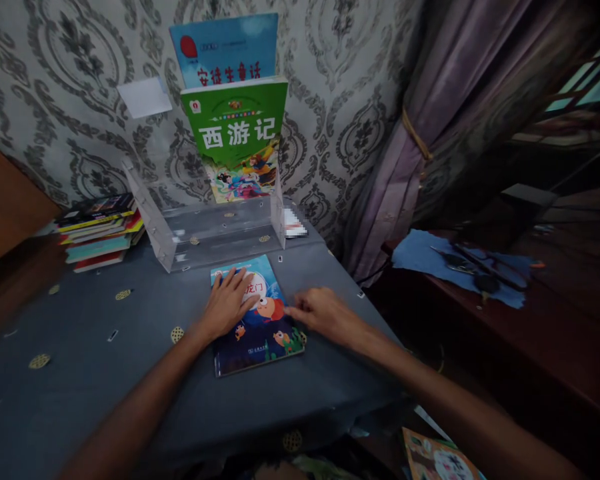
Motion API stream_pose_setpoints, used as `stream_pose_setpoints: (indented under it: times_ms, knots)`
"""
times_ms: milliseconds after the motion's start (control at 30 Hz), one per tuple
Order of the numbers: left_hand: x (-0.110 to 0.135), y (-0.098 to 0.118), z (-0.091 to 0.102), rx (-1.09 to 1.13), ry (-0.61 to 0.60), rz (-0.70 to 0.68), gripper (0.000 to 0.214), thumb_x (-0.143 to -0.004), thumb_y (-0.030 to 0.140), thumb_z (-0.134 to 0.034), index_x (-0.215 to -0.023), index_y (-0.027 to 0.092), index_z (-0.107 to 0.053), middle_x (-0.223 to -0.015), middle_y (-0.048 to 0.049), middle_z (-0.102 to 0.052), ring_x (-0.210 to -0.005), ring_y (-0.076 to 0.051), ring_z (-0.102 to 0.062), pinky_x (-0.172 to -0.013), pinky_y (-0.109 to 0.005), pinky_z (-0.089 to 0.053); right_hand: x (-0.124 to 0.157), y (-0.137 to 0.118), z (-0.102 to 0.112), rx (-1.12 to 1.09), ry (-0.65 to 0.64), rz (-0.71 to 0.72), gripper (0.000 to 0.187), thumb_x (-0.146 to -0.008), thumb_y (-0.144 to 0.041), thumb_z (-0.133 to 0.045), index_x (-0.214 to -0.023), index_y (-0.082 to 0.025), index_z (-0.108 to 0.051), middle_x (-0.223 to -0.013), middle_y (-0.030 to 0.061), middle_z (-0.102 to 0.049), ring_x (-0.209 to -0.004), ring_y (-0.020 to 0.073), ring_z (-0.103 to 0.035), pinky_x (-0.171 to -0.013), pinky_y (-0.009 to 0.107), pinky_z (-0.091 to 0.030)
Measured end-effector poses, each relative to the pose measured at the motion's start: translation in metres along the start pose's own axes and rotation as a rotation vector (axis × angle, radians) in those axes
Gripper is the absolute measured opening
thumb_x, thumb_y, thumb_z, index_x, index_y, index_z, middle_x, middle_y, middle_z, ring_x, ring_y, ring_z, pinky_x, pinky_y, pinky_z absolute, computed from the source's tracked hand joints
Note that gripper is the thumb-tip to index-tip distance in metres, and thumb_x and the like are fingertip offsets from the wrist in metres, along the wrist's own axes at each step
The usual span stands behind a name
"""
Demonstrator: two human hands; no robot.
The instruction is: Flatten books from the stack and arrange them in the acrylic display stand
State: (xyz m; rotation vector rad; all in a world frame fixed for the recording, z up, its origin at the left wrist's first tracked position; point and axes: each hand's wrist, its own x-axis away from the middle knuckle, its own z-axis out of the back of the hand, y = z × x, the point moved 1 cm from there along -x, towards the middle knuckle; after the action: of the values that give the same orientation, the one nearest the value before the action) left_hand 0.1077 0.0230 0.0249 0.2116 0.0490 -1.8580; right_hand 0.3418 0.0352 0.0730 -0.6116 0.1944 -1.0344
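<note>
A blue children's picture book (250, 340) with cartoon fish on its cover lies flat on the cloth-covered table in front of me. My left hand (230, 303) rests flat on the upper left of the cover, fingers spread, hiding part of the title. At the book's right edge is my right hand (323, 312), its fingers curled in and a fingertip touching the edge. Just behind the book stands a clear plastic book stand (220, 230). It holds a green book (237, 143) upright, with a taller blue book (225, 50) behind that one.
To the left, several books are piled in a stack (103, 230). A purple curtain (395, 167) hangs at the right of the table. Beyond it, a dark red surface (545, 333) bears a blue cloth (420, 257) with tools on it. Another book (440, 457) lies low at the right.
</note>
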Motion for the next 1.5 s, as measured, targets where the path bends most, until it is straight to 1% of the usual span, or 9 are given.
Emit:
stream_pose_setpoints:
  times_ms: [67,133,233,400,633,733,933,1300,1500]
  knots:
    - [0.000,0.001,0.000,-0.001,0.007,0.004,0.055,-0.101,0.050,-0.036,-0.147,0.021,-0.045,-0.157,-0.0129,-0.042,-0.148,-0.033,-0.031,-0.119,-0.060,-0.024,-0.014,-0.005,0.004,0.158,0.168,0.061,0.024,-0.095,-0.036,-0.057,-0.081,-0.019,-0.067,-0.077,0.0091,-0.073,-0.079,0.0237,-0.070,-0.064,0.029,-0.047]
    - [0.000,0.002,0.000,-0.003,0.010,0.008,0.055,-0.102,0.050,-0.036,-0.147,0.020,-0.046,-0.156,-0.0130,-0.043,-0.148,-0.033,-0.032,-0.119,-0.060,-0.024,-0.030,-0.013,0.001,0.225,0.256,0.192,0.018,-0.098,-0.028,-0.052,-0.101,-0.018,-0.067,-0.097,0.0115,-0.074,-0.096,0.0248,-0.069,-0.077,0.031,-0.050]
    - [-0.001,0.003,0.001,-0.012,0.002,0.010,0.056,-0.102,0.050,-0.036,-0.147,0.019,-0.045,-0.156,-0.0134,-0.043,-0.148,-0.033,-0.031,-0.119,-0.060,-0.024,-0.056,-0.018,-0.015,0.264,0.248,0.391,0.025,-0.098,-0.020,-0.048,-0.119,-0.014,-0.062,-0.121,0.0140,-0.069,-0.116,0.0241,-0.062,-0.099,0.037,-0.048]
    - [-0.002,0.004,0.002,-0.026,-0.021,0.014,0.057,-0.102,0.050,-0.035,-0.147,0.017,-0.044,-0.155,-0.0141,-0.043,-0.148,-0.033,-0.032,-0.119,-0.059,-0.024,-0.087,-0.006,-0.037,0.260,0.207,0.392,0.035,-0.100,-0.018,-0.043,-0.131,-0.014,-0.057,-0.139,0.0160,-0.061,-0.136,0.0252,-0.051,-0.117,0.048,-0.033]
    - [-0.001,0.004,0.001,0.000,-0.017,0.009,0.059,-0.102,0.053,-0.033,-0.148,0.018,-0.044,-0.157,-0.0131,-0.041,-0.149,-0.033,-0.029,-0.120,-0.058,-0.023,-0.094,0.008,-0.045,0.269,0.241,0.299,0.048,-0.100,-0.029,-0.044,-0.143,-0.008,-0.048,-0.154,0.0213,-0.043,-0.145,0.0282,-0.039,-0.120,0.051,-0.029]
    - [0.001,0.003,0.004,-0.025,-0.014,0.043,0.060,-0.102,0.054,-0.033,-0.147,0.017,-0.045,-0.157,-0.0140,-0.041,-0.148,-0.033,-0.032,-0.119,-0.057,-0.026,-0.094,0.008,-0.044,0.284,0.243,0.304,0.050,-0.099,-0.032,-0.044,-0.143,-0.008,-0.049,-0.153,0.0208,-0.045,-0.143,0.0287,-0.042,-0.119,0.051,-0.029]
    - [0.006,-0.010,0.007,-0.131,-0.016,0.222,0.061,-0.101,0.053,-0.035,-0.145,0.012,-0.046,-0.155,-0.0179,-0.043,-0.146,-0.035,-0.035,-0.115,-0.056,-0.033,-0.095,0.008,-0.043,0.289,0.239,0.283,0.051,-0.098,-0.035,-0.045,-0.143,-0.011,-0.050,-0.153,0.0180,-0.046,-0.141,0.0295,-0.044,-0.118,0.052,-0.032]
    - [0.007,-0.009,0.010,-0.125,-0.019,0.210,0.057,-0.102,0.048,-0.037,-0.144,0.011,-0.045,-0.155,-0.0189,-0.042,-0.146,-0.036,-0.035,-0.111,-0.059,-0.037,-0.097,0.015,-0.045,0.221,0.237,0.309,0.050,-0.098,-0.039,-0.047,-0.142,-0.015,-0.051,-0.154,0.0158,-0.045,-0.144,0.0277,-0.040,-0.119,0.052,-0.030]
    - [0.007,-0.010,0.009,-0.122,0.003,0.207,0.055,-0.102,0.047,-0.038,-0.143,0.012,-0.046,-0.154,-0.0195,-0.044,-0.145,-0.036,-0.036,-0.110,-0.060,-0.037,-0.084,0.015,-0.042,0.200,0.209,0.319,0.051,-0.098,-0.036,-0.048,-0.142,-0.012,-0.051,-0.153,0.0180,-0.046,-0.146,0.0278,-0.037,-0.119,0.051,-0.030]
